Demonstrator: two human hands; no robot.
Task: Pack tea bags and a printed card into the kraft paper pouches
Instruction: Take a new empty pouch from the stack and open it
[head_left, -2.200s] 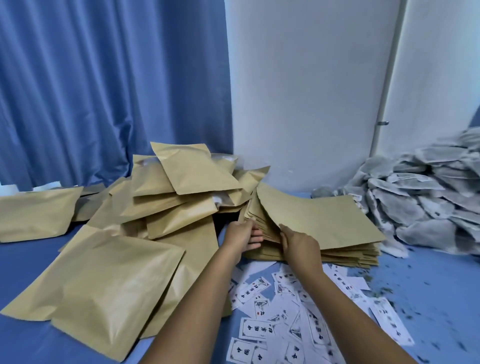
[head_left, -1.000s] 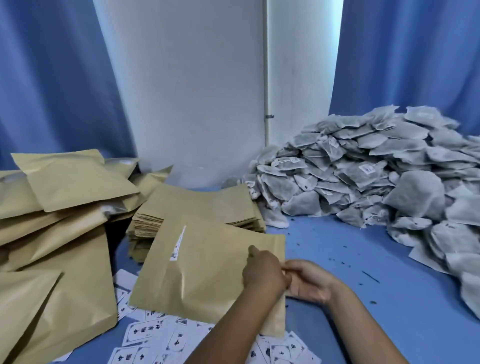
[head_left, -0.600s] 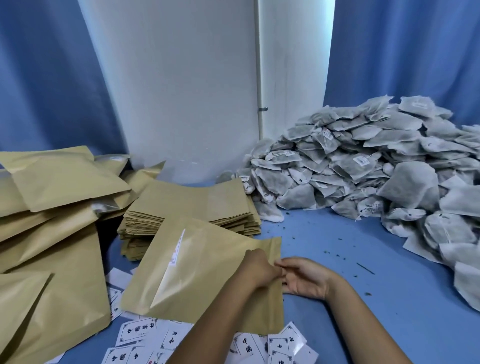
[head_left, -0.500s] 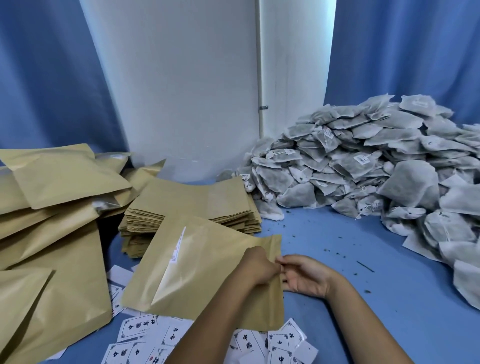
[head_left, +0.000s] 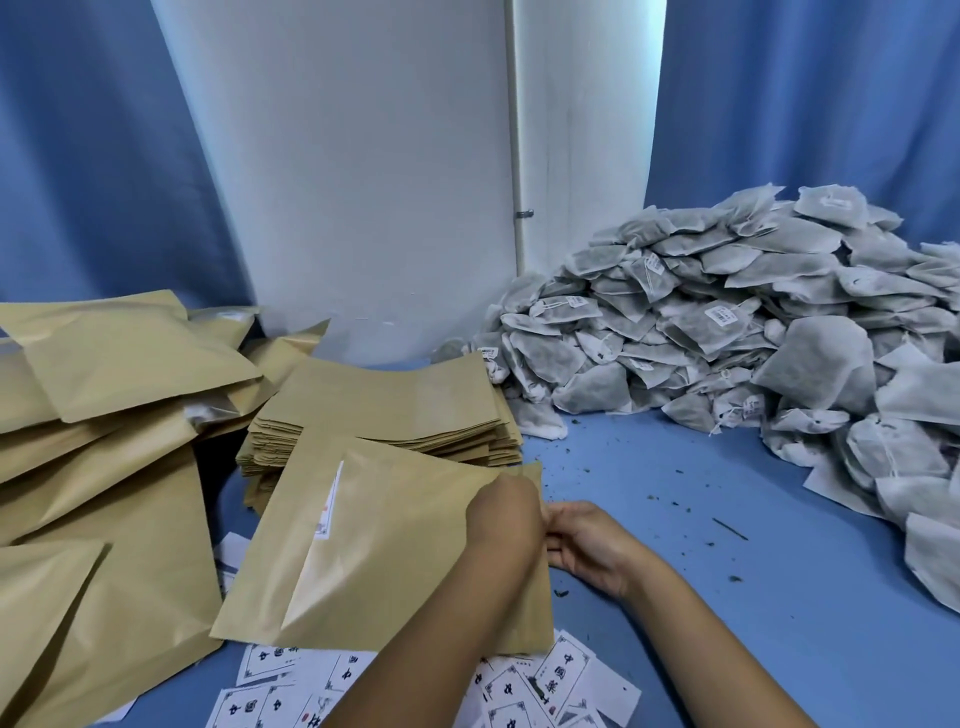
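Observation:
A kraft paper pouch (head_left: 384, 551) lies in front of me over the printed cards (head_left: 556, 686), with a white card (head_left: 330, 499) showing under its lifted upper layer. My left hand (head_left: 504, 525) grips the pouch's right edge near the top corner. My right hand (head_left: 587, 540) holds that same edge from the right side, fingers curled toward the left hand. A big heap of grey tea bags (head_left: 727, 332) fills the right of the blue table. A flat stack of kraft pouches (head_left: 395, 410) sits just behind the held pouch.
Puffy kraft pouches (head_left: 119, 410) are piled at the left. A white wall panel and blue curtains stand behind the table. Loose tea crumbs dot the blue table surface (head_left: 727, 571) between my right hand and the tea bag heap.
I have taken one pouch off the stack and drawn it toward me over the cards. Both hands came together at its right edge, where they have stayed for the last second.

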